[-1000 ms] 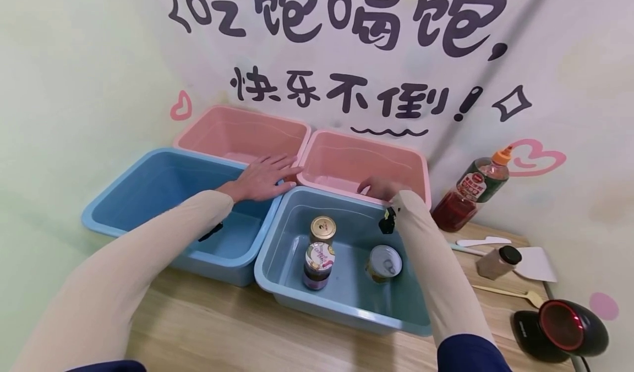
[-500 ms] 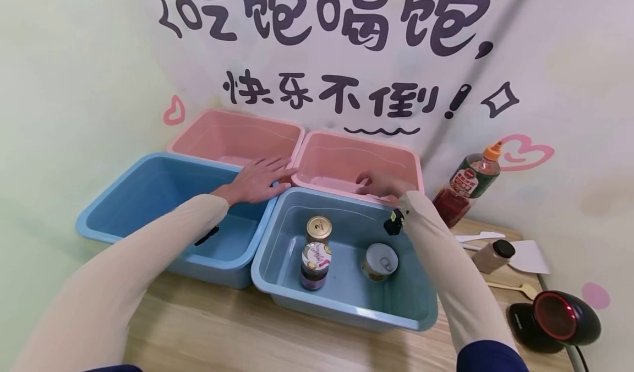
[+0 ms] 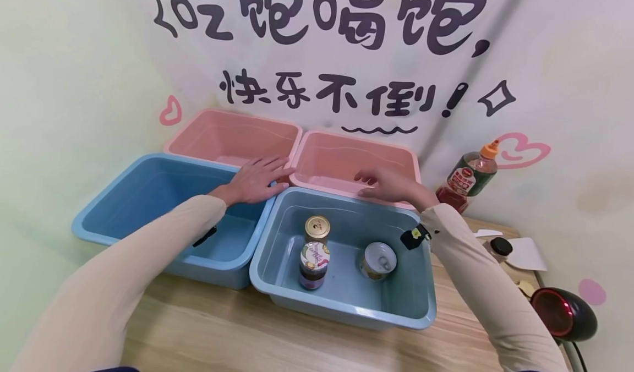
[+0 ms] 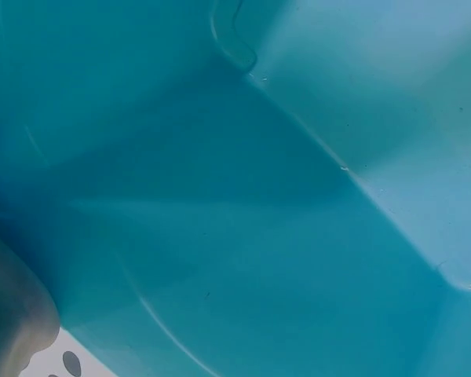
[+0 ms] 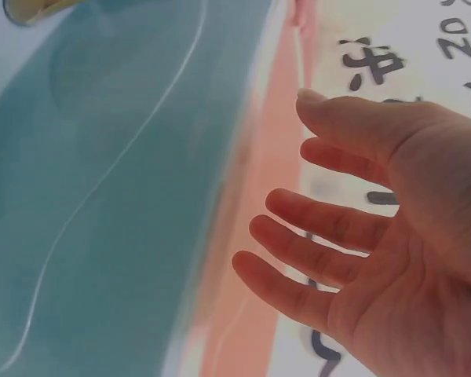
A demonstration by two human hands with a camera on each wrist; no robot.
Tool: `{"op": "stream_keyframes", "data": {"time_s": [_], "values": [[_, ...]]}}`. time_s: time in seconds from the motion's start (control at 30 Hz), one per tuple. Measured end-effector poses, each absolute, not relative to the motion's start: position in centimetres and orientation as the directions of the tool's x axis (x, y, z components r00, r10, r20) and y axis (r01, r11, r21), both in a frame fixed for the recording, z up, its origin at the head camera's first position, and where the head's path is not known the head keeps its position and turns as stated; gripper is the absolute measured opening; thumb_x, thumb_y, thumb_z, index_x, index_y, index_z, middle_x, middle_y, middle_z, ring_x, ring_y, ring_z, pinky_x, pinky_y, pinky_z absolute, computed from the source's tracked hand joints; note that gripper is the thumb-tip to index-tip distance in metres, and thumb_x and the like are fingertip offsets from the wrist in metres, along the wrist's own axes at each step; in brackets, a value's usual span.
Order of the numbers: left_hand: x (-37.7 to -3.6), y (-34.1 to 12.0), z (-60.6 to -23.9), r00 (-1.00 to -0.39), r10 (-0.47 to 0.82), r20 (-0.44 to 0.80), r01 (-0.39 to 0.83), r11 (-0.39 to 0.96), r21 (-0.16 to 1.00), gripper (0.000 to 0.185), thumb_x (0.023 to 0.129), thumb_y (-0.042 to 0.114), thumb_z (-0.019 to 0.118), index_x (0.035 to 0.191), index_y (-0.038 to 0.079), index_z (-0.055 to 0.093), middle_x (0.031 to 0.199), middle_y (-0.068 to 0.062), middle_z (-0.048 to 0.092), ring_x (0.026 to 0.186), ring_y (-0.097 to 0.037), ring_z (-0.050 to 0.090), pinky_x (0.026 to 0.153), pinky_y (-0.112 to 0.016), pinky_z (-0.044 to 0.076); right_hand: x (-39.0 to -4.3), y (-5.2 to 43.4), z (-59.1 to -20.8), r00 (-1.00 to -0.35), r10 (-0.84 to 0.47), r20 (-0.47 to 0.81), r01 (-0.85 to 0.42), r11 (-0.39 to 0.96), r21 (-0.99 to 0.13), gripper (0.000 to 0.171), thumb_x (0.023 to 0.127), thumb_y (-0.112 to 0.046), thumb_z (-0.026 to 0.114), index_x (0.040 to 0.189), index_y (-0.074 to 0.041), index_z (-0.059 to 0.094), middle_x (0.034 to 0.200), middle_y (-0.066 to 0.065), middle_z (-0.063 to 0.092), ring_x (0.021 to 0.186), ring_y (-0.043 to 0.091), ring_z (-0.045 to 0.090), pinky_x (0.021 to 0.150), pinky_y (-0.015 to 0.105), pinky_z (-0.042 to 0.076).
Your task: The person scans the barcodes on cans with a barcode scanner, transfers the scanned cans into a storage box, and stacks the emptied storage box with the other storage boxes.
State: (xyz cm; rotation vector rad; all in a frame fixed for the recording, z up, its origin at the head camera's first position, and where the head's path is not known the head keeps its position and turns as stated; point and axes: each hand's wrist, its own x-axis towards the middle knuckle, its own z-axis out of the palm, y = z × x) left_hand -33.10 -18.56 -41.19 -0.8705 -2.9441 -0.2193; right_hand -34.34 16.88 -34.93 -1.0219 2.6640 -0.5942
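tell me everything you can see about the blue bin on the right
The right blue bin is a rectangular tub of smooth, plastic-looking material with rounded corners and a rolled rim. It sits on the wooden table, against the other blue bin. Inside stand two lidded jars and a can. The right hand hovers over its far rim.

Left blue bin point(image 3: 148, 196) and right pink bin point(image 3: 346, 160), open-topped, touching neighbours, on table by wall

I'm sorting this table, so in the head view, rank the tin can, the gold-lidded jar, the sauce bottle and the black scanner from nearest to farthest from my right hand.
From the right hand:
1. Tin can, below the hand in the near right blue bin.
2. Sauce bottle, to its right by the wall; too close to call against the gold-lidded jar, at its lower left.
3. Black scanner, far right table edge.
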Motion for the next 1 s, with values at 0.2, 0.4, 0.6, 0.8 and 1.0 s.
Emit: {"op": "stream_keyframes", "data": {"time_s": [0.2,0.4,0.6,0.8,1.0], "values": [[-32.9,-18.5,-41.1,-0.839,0.535,0.103,0.544,0.831,0.115,0.06,0.1,0.047,0.047,0.155,0.024,0.039,0.165,-0.01,0.03,0.154,-0.035,0.022,0.123,-0.059,0.017,-32.2,17.6,-33.7,-0.71,-0.704,-0.026,-0.616,0.638,-0.462,0.037,0.091,-0.012,0.072,0.126,-0.002,0.065,0.125,0.016,0.067,0.114,0.035,0.063,0.099,0.053,0.052],[-33.1,-18.4,-41.4,-0.83,0.544,0.12,0.556,0.824,0.11,0.06,0.1,0.047,0.047,0.154,0.023,0.04,0.164,-0.011,0.031,0.153,-0.035,0.023,0.123,-0.059,0.017,-30.1,18.7,-33.2,-0.692,-0.721,-0.026,-0.611,0.605,-0.511,0.038,0.092,-0.013,0.071,0.127,-0.001,0.063,0.129,0.021,0.065,0.117,0.04,0.062,0.096,0.057,0.053],[-33.2,-18.5,-41.6,-0.831,0.544,0.119,0.555,0.825,0.107,0.059,0.1,0.046,0.047,0.155,0.024,0.039,0.165,-0.01,0.03,0.153,-0.035,0.023,0.123,-0.059,0.017,-28.4,19.3,-33.4,-0.669,-0.739,-0.083,-0.578,0.586,-0.568,0.045,0.092,-0.016,0.072,0.131,0.003,0.06,0.133,0.025,0.062,0.118,0.045,0.061,0.092,0.056,0.056],[-33.2,-18.6,-41.6,-0.833,0.54,0.121,0.552,0.825,0.122,0.059,0.1,0.047,0.047,0.154,0.025,0.039,0.165,-0.009,0.029,0.154,-0.034,0.022,0.124,-0.058,0.016,-27.1,19.3,-34.5,-0.62,-0.765,-0.175,-0.609,0.609,-0.508,0.048,0.093,-0.023,0.07,0.133,0.001,0.059,0.132,0.024,0.061,0.119,0.043,0.059,0.099,0.059,0.051],[-33.1,-18.6,-41.4,-0.831,0.543,0.123,0.555,0.824,0.112,0.059,0.1,0.046,0.047,0.154,0.024,0.04,0.165,-0.01,0.029,0.153,-0.035,0.022,0.123,-0.059,0.016,-26.3,18.4,-36.2,-0.603,-0.729,-0.325,-0.609,0.684,-0.402,0.05,0.093,-0.028,0.07,0.135,-0.003,0.059,0.134,0.02,0.061,0.122,0.038,0.058,0.101,0.055,0.05]]}}
